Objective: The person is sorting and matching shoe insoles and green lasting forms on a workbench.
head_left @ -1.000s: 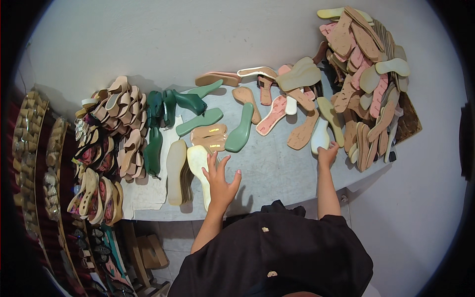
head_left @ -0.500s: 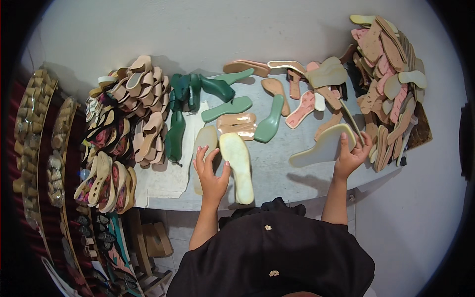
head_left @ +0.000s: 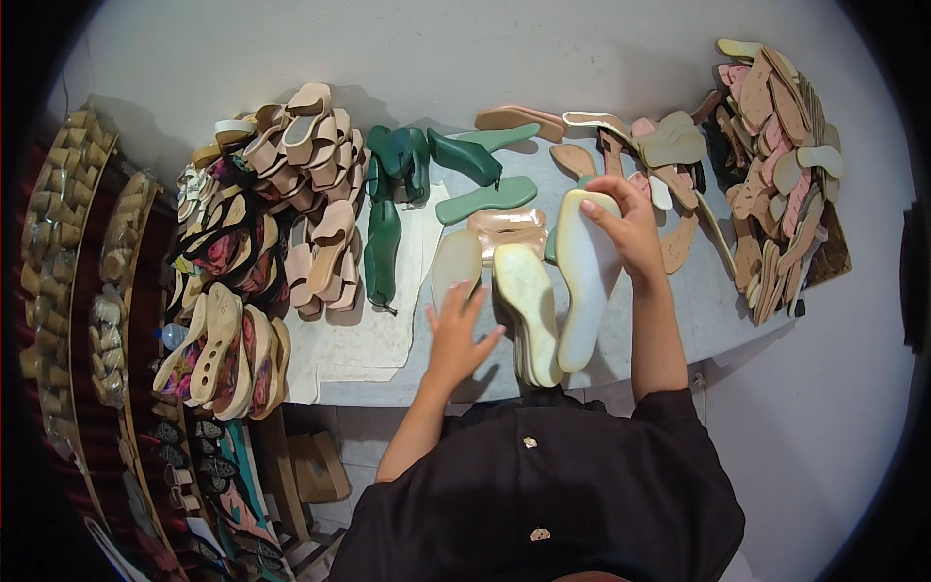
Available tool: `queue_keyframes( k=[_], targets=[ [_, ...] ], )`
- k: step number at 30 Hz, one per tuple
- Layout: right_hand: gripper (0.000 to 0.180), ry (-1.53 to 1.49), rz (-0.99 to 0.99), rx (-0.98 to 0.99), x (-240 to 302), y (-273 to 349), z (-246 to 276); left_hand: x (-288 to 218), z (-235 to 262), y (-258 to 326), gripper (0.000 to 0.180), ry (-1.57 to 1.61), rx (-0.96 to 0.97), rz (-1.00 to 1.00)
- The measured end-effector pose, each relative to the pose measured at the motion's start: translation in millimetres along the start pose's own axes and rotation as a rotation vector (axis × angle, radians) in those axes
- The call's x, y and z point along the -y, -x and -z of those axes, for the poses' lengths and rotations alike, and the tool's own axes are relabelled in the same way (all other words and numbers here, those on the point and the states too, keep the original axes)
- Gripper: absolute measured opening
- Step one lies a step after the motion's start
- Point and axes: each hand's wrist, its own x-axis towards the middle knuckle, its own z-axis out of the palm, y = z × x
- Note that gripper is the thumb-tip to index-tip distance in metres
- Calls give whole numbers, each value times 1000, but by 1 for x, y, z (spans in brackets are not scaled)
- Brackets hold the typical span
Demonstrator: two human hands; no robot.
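Pinched at its far end by my right hand [head_left: 628, 233], a pale cream shoe sole [head_left: 590, 281] stands tilted over the table with its long side toward me. Just left of it lies a stack of pale yellow soles [head_left: 527, 310], their edges showing at the near end. My left hand [head_left: 458, 338] is open, fingers spread and slightly blurred, beside that stack. Its fingertips overlap the near part of a grey-beige sole [head_left: 456, 264]; whether they touch it I cannot tell.
Green shoe lasts [head_left: 384, 254] and green flat soles [head_left: 487, 200] lie farther back, near a clear-wrapped packet [head_left: 507, 236]. Finished beige sandals [head_left: 325, 252] pile up at left. Loose insoles [head_left: 766, 184] are heaped at far right. White paper [head_left: 364, 344] covers part of the table [head_left: 713, 330].
My right hand has brought the cream sole leftward, from the right side to beside the yellow stack, and turned it lengthwise. My left hand has drawn slightly back. The view has shifted.
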Motion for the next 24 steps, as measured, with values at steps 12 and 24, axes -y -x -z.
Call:
queue_keyframes(
  k=[12,24],
  targets=[
    [25,203,-359,228,-112,15,-60,33,-17,-10,46,-1,-21,-68],
    [27,661,-166,203,-133,7,-75,24,-37,1,59,81,153,-177]
  ],
)
